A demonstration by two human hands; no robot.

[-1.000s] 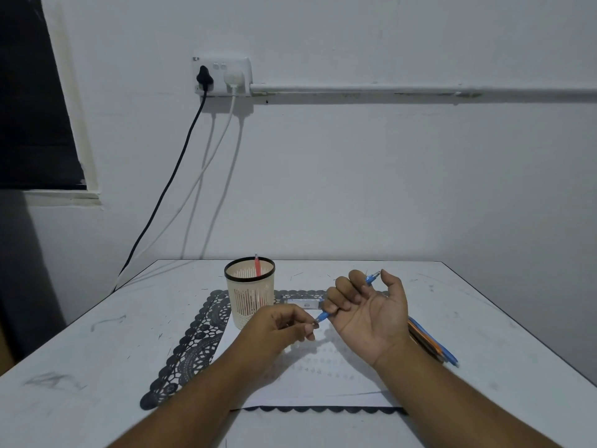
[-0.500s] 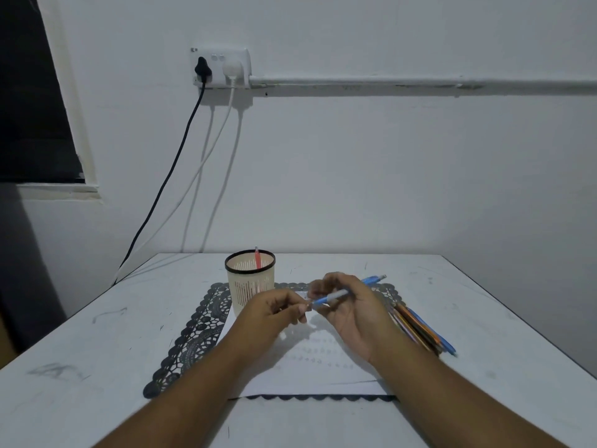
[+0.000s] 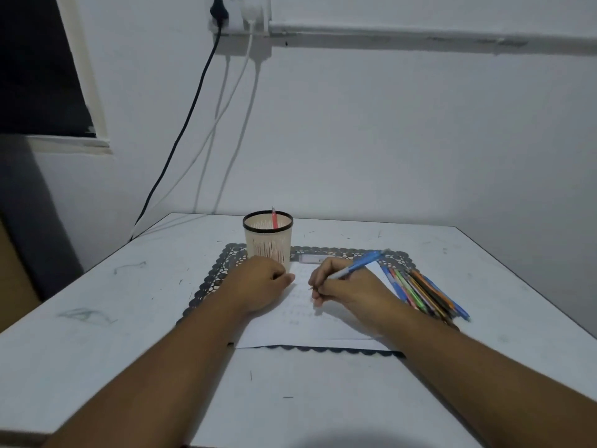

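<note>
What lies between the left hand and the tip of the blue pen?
Only a bare strip of the white paper. The head view shows the left hand and the blue pen apart.

One cup (image 3: 268,244) - one red pen (image 3: 274,218) inside. One blue pen (image 3: 355,269). One paper sheet (image 3: 323,329), one lace mat (image 3: 206,286), one table (image 3: 113,334). One pen pile (image 3: 426,294) - too overlapped for an exact count. Two wall cables: one black cable (image 3: 181,137), one white cable (image 3: 240,76).
</note>
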